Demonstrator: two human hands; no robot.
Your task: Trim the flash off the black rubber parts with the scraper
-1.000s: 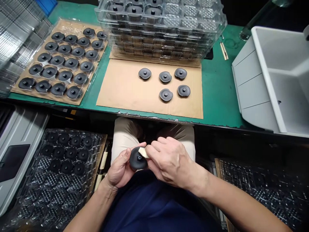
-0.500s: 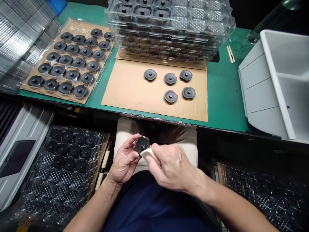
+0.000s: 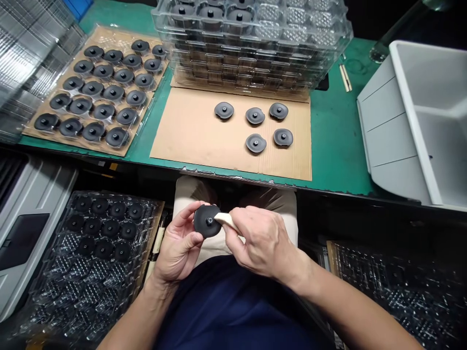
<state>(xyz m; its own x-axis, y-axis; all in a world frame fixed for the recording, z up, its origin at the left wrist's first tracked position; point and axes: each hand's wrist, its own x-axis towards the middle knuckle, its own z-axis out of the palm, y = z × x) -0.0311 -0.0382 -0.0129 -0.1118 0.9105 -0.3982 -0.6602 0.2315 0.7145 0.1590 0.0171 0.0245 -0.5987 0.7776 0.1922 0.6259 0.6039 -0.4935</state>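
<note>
Above my lap, my left hand [image 3: 180, 243] grips a round black disc [image 3: 204, 227] by its edge, the small central stub facing up. My right hand [image 3: 260, 238] is closed around a cream-coloured piece [image 3: 226, 219], whose tip touches the disc's upper right face near the stub. Several similar black parts, one of them a notched disc [image 3: 256, 143], lie apart on a cardboard sheet [image 3: 189, 131] at the table's front.
A clear tray of black discs [image 3: 93, 90] lies at the left. Stacked clear trays [image 3: 248, 63] stand behind the cardboard, a grey bin [image 3: 383, 116] at the right. Lower down are another part-filled tray [image 3: 98, 257] at left and a dark tray [image 3: 397, 287] at right.
My left hand and the disc have shifted slightly left, and the disc faces the camera more fully. The cream piece has moved from the disc's lower right edge to its upper right face.
</note>
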